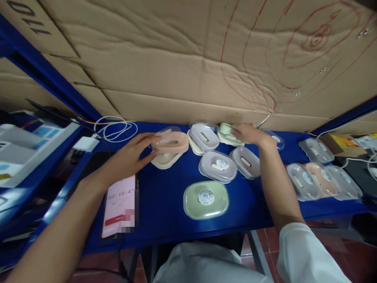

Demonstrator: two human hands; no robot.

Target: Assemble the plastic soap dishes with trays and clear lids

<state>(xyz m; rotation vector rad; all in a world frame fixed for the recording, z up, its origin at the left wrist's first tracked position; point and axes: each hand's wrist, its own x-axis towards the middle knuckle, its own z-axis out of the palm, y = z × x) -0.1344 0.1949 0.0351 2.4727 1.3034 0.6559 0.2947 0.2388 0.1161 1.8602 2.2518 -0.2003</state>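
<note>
My left hand (137, 152) is closed on the left end of a peach oval dish (178, 142), tilted above a cream base (166, 160). A clear lid (169, 130) lies behind it. At the back, my right hand (246, 133) has its fingers on a light green dish (226, 131) with a cream base under it. Between the hands sits a grey dish (204, 136) on another cream base. Nearer are a lidded grey case (218, 166), a grey piece (246, 162) and a lidded green case (206, 199) with a label.
Several lidded cases (324, 181) stand at the right beside an open cardboard box (343, 145). A phone (120, 204) lies at the left, near a coiled white cable (116, 129). A cardboard wall (176, 70) rises behind the blue table (165, 212).
</note>
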